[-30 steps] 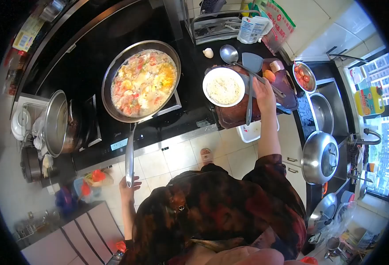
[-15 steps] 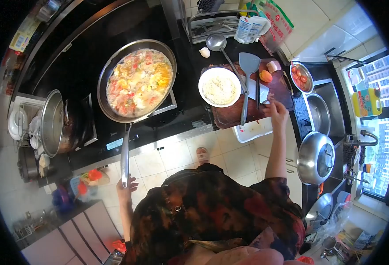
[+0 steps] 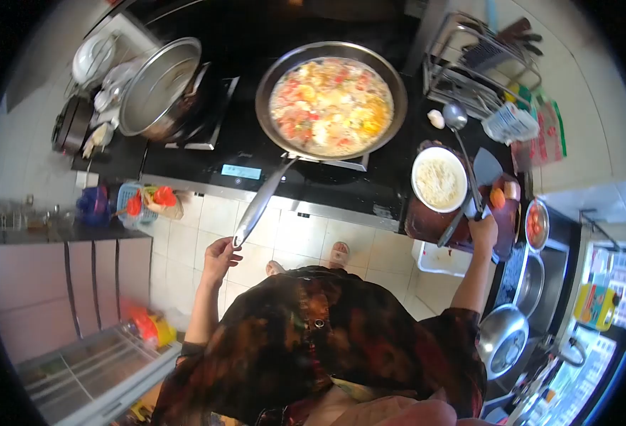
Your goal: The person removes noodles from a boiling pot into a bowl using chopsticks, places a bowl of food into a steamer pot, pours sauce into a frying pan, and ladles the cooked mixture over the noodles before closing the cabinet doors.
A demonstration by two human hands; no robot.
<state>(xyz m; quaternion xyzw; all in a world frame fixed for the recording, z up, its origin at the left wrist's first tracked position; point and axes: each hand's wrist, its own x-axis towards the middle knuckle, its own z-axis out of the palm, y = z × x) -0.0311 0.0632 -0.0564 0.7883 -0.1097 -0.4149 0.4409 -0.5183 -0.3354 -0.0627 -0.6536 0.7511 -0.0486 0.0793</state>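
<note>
The pan [image 3: 264, 106] sits on the stove [image 3: 245, 153]. At its handle [image 3: 262, 200] tip, the left hand [image 3: 220, 260] bends loosely — grip unclear. Right of the pan, the right hand [image 3: 483, 231] curls by the ladle [image 3: 455, 116] end — whether grasping, I cannot tell.

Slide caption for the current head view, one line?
Left hand at the frying pan handle, right hand over the cutting board near a white bowl.

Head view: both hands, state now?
Left hand: partly open at the pan handle; contact unclear.
Right hand: curled over the cutting board; cannot tell if holding anything.
</note>
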